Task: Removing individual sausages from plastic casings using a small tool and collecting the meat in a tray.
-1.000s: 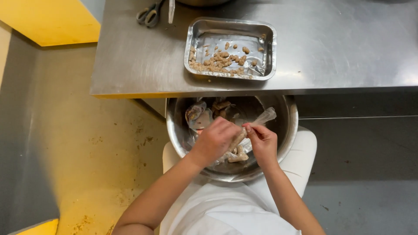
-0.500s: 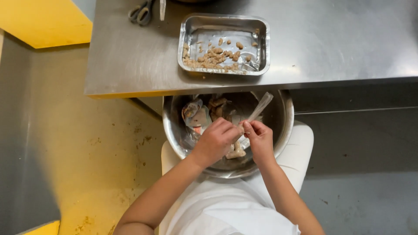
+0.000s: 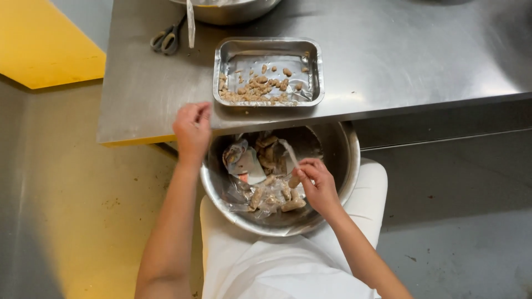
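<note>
A round steel bowl (image 3: 343,182) rests on my lap in white trousers, half under the table edge. It holds brown food pieces and clear plastic wrappers (image 3: 260,194). My right hand (image 3: 317,185) is in the bowl, fingers pinched on a strip of clear plastic wrapper (image 3: 288,152) with a brown piece by the fingertips. My left hand (image 3: 192,130) is raised at the table's front edge, fingers curled, next to a rectangular steel tray (image 3: 221,52) that holds several small brown pieces (image 3: 257,88). Whether the left hand carries a piece is hidden.
The steel table (image 3: 399,50) spans the top. Scissors (image 3: 168,37) lie at its back left beside a larger steel bowl (image 3: 233,11). A yellow surface (image 3: 44,44) lies to the left, and grey floor to the right.
My left hand has left the bowl and risen to the table edge by the tray. My right hand stays in the bowl with the wrapper. The view has shifted down.
</note>
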